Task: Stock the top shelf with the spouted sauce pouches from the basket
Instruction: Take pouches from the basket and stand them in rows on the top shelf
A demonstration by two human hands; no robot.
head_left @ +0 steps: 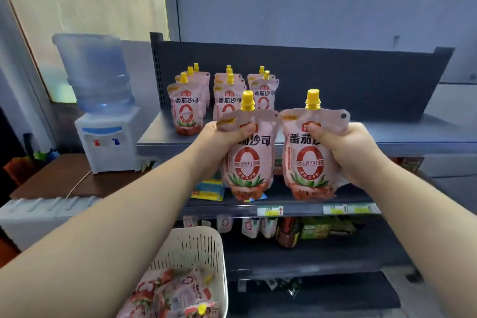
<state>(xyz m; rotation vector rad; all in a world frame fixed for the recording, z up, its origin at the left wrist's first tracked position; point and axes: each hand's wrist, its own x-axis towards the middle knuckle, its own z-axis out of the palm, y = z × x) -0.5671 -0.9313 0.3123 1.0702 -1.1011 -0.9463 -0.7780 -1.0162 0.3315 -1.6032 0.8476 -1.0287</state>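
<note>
Before the top shelf's front edge, my left hand and right hand each clench one soft, squashy sauce pouch high up.

Basket below shelf — pouches apparently inside

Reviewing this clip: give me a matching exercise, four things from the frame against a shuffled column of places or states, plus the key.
1 left hand
2 basket
3 water dispenser
4 shelved pouches

A stands left of the top shelf
B upright on the top shelf
C grips one pouch
D contains flat-lying pouches

Pairs: 1-C, 2-D, 3-A, 4-B
</note>
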